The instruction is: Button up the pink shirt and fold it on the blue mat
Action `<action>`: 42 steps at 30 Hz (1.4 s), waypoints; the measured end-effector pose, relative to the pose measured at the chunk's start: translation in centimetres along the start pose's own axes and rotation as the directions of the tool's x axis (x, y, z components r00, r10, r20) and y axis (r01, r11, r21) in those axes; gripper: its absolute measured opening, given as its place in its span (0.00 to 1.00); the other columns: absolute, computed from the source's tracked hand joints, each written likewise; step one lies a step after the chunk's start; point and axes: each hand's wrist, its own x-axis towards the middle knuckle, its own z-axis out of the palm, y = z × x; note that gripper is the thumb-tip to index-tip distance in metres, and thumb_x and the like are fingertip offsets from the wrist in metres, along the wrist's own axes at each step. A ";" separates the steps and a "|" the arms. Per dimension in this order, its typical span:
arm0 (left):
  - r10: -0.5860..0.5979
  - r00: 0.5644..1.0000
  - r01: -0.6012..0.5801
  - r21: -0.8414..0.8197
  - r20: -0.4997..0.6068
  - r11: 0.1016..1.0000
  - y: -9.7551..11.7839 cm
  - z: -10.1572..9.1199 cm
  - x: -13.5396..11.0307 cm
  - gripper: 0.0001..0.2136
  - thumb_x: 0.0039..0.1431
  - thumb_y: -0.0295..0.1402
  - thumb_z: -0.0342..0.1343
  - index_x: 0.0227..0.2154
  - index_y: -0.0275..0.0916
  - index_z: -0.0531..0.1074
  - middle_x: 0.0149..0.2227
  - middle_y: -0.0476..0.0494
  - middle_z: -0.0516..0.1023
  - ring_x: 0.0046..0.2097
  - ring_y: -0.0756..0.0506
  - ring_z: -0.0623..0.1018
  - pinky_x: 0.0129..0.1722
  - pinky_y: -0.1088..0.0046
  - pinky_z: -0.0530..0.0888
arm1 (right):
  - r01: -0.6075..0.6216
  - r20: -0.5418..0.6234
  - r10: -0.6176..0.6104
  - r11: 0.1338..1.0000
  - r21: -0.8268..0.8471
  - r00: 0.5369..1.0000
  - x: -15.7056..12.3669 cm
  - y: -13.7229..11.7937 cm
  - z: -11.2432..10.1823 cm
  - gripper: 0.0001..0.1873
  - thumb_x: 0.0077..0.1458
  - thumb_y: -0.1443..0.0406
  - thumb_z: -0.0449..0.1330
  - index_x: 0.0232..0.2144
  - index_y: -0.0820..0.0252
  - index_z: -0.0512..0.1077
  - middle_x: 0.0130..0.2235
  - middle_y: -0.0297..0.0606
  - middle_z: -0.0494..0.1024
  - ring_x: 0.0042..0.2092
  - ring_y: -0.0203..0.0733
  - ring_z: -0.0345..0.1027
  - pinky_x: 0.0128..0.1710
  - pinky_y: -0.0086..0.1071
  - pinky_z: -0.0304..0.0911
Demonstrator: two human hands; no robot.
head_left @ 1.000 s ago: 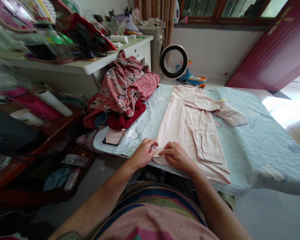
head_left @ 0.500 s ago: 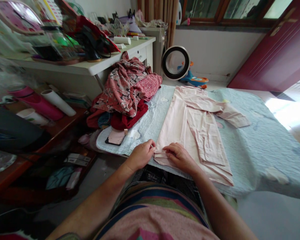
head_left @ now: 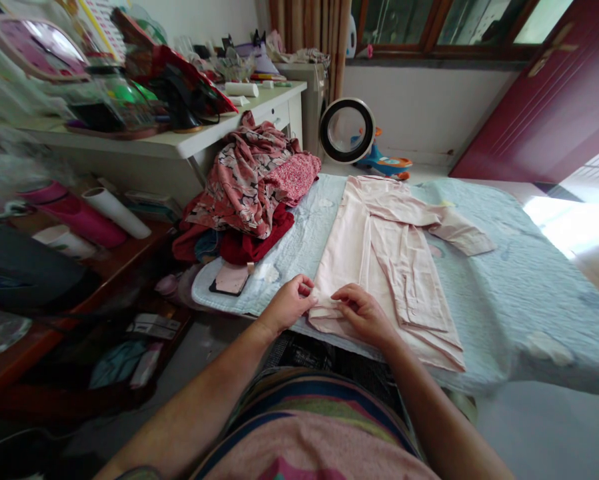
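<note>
A pale pink long-sleeved shirt (head_left: 346, 247) lies spread on a light blue quilted cover (head_left: 479, 293), its hem towards me. One sleeve is folded down along the body and the other reaches out to the right. At the near left corner of the shirt, my left hand (head_left: 290, 305) has its fingers curled and pinches the fabric edge. A little to the right, my right hand (head_left: 364, 315) is bent over the hem, thumb and forefinger drawn together on the cloth. Between the hands, a strip of the hem looks folded over.
Left of the shirt is a heap of red and floral clothes (head_left: 254, 180), with a phone in a pink case (head_left: 230, 278) in front. A cluttered white desk (head_left: 189, 143) stands behind the heap. A round black-rimmed appliance door (head_left: 348, 130) and a blue ride-on toy (head_left: 384, 162) are farther back.
My left hand has shifted slightly right along the hem, its fingers a bit more apart. My right hand has moved slightly right. The shirt has barely moved.
</note>
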 end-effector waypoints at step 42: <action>0.321 0.940 -0.086 0.836 -0.111 0.542 0.9 2.9 -4.2 0.11 0.60 0.33 0.52 0.46 0.41 0.67 0.43 0.42 0.71 0.43 0.42 0.75 0.41 0.68 0.71 | -0.060 -0.103 0.011 0.868 -0.493 0.995 -1.6 0.6 -2.1 0.16 0.55 0.74 0.55 0.44 0.57 0.74 0.49 0.45 0.73 0.51 0.52 0.63 0.53 0.48 0.62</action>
